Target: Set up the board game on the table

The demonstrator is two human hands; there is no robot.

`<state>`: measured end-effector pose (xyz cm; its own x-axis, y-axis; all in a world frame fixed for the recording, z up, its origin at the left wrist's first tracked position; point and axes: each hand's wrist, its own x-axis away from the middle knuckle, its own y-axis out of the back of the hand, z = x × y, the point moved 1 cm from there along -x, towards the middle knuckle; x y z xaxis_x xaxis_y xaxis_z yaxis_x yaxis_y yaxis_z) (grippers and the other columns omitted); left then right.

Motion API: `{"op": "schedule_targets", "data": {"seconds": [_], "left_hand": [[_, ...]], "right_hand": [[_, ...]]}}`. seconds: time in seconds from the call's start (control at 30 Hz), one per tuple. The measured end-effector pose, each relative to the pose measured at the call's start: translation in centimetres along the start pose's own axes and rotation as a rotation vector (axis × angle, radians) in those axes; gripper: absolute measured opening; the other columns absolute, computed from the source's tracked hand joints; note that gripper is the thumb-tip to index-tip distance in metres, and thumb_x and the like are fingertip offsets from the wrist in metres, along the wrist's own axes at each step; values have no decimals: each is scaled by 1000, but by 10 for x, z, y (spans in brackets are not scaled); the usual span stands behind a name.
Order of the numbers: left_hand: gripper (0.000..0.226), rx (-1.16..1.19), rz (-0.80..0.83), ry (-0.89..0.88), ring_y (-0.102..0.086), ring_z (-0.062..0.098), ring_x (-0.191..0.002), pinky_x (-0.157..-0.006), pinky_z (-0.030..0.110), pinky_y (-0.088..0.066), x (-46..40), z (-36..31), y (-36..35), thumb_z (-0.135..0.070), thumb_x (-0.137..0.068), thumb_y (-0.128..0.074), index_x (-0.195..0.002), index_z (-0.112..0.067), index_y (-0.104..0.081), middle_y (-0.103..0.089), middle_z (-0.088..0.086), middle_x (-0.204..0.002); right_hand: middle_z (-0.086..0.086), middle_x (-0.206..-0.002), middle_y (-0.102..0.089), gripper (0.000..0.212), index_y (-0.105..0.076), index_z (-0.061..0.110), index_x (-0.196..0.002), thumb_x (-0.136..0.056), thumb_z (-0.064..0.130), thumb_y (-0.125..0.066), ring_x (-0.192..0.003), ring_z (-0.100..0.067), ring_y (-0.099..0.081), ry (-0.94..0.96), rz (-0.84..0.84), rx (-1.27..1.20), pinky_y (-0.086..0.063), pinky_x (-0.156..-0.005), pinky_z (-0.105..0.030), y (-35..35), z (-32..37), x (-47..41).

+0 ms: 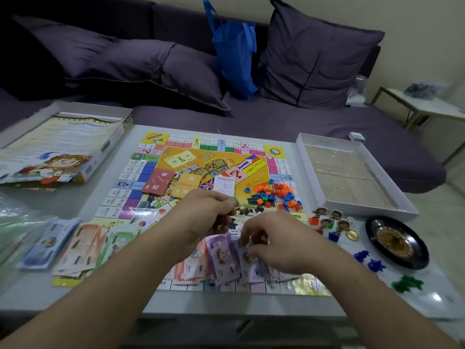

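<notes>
Setting: A board game is being laid out on a pale table (pixel 105 197) in front of a dark sofa (pixel 276 117); the game board (pixel 201 157) lies flat at the table's centre and serves as the landmark below.
Left hand: The left hand (pixel 203 212) is held over the near half of the board, fingers curled; a small green piece (pixel 235 199) appears to be pinched at the fingertips.
Right hand: The right hand (pixel 274 238) is lowered onto purple paper money (pixel 222 255) at the board's near edge, fingers bent down on the notes; whether a note is actually gripped cannot be told.
On the board: Two card stacks (pixel 171 185) are seen left of centre, and a heap of small orange and blue houses (pixel 276 192) right of centre.
Left of the board: More paper money (pixel 83 245) is fanned out; the box lid (pixel 60 149) lies beyond it.
Right of the board: The box tray (pixel 352 172), standing pawns (pixel 332 220), a die (pixel 350 219) and a roulette wheel (pixel 395 241) are set out.
Risk: Notes overhang the board's near edge and could be swept to the floor by a forearm. The loose houses could be scattered if the board is nudged while money is sorted on it. The pawns could be toppled by a reach across from the right hand.
</notes>
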<state>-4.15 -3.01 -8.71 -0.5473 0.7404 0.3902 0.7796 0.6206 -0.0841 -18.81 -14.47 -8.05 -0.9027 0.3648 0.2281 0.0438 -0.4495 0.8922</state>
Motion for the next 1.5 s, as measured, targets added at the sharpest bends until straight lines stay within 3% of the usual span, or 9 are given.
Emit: {"op": "schedule_targets", "data": {"seconds": [0.1,0.27,0.43,0.57,0.73,0.97,1.1,1.4,1.5], "left_hand": [[16,68,27,6,-59,19,-68,-62,29,-53,-2,0,0,-5,-102,-61,-104,6,-74,-67,12,-84],[20,216,114,31,-57,19,-69,-64,29,-54,-2,0,-6,-8,-102,-60,-108,6,-73,-65,11,-82],[28,401,245,52,-53,16,-62,-56,27,-50,-3,0,-20,-12,-102,-58,-119,7,-68,-59,8,-79],[23,476,298,36,-50,15,-61,-55,27,-47,-2,0,-28,-12,-97,-59,-112,2,-69,-57,7,-75],[18,515,281,36,-50,15,-58,-52,26,-47,-5,2,-29,-12,-89,-68,-101,1,-73,-56,8,-74],[15,558,266,17,-44,14,-60,-55,24,-43,3,1,-31,-10,-100,-59,-102,2,-69,-53,6,-74],[16,574,302,32,-38,13,-61,-53,23,-37,5,-1,-28,-9,-100,-58,-107,2,-65,-49,5,-74],[23,600,349,72,-32,11,-57,-50,20,-31,10,-5,-24,-10,-87,-63,-106,2,-67,-46,4,-71],[32,556,299,55,-35,11,-56,-47,21,-34,7,-8,-26,-12,-94,-61,-121,4,-67,-48,3,-72]], "right_hand": [[15,-88,-73,14,-77,31,-90,-95,17,-76,-84,-2,-67,-36,-262,-281,-56,-79,-25,15,-10,-2],[-13,-83,-77,15,-77,9,-87,-85,-5,-79,-78,-29,-73,2,-549,-936,-63,-77,-39,23,-15,-8],[-20,-98,-77,21,-76,4,-94,-76,12,-83,-94,-38,-71,44,-567,-1264,-59,-88,-48,15,-8,-16],[-19,-95,-75,24,-76,3,-93,-72,11,-81,-86,-27,-70,56,-537,-1421,-58,-77,-36,10,-4,-22],[-21,-94,-74,18,-75,3,-87,-72,9,-81,-83,-27,-70,71,-557,-1441,-58,-77,-34,7,-4,-22],[-22,-90,-75,12,-74,2,-84,-80,-9,-77,-86,-28,-72,100,-683,-1334,-57,-81,-35,4,0,-22],[-20,-88,-75,10,-77,10,-79,-73,2,-80,-87,-28,-72,131,-676,-1362,-58,-82,-35,4,4,-21],[-22,-94,-75,10,-73,0,-88,-85,-9,-75,-94,-33,-72,168,-626,-1276,-58,-88,-41,6,1,-21],[-21,-98,-76,10,-77,1,-93,-94,-1,-67,-100,-40,-71,141,-607,-1263,-58,-92,-49,11,-5,-19]]}}
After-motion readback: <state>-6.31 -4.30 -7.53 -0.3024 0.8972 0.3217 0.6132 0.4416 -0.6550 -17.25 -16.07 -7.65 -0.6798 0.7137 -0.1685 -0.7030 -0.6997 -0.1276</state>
